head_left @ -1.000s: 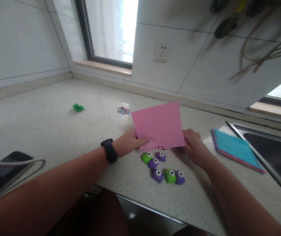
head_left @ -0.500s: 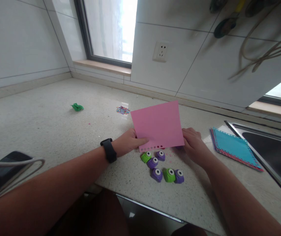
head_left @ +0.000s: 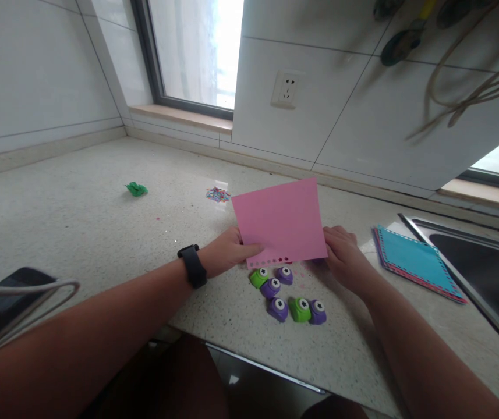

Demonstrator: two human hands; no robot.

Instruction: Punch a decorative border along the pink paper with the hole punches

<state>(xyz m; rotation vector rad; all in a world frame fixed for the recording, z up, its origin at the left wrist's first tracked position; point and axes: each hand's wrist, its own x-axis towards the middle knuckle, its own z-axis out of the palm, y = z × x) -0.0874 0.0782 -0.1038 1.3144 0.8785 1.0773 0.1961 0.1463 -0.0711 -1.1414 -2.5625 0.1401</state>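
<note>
Paper (head_left: 282, 218) has its long axis approx. L–R; L hand (head_left: 225, 254) is clamped near its lower L corner, R hand (head_left: 344, 251) is at R edge, grip hidden, cannot tell.

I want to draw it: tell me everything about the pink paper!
The pink paper is a flat, four-cornered sheet like thin card. Small star shapes, seemingly cut out, line its near edge: the right two dark red, the others greyish. It's held at a slant over the counter. The left hand grips its near left part, thumb on top. The right hand is at its right edge, fingertips hidden.
</note>
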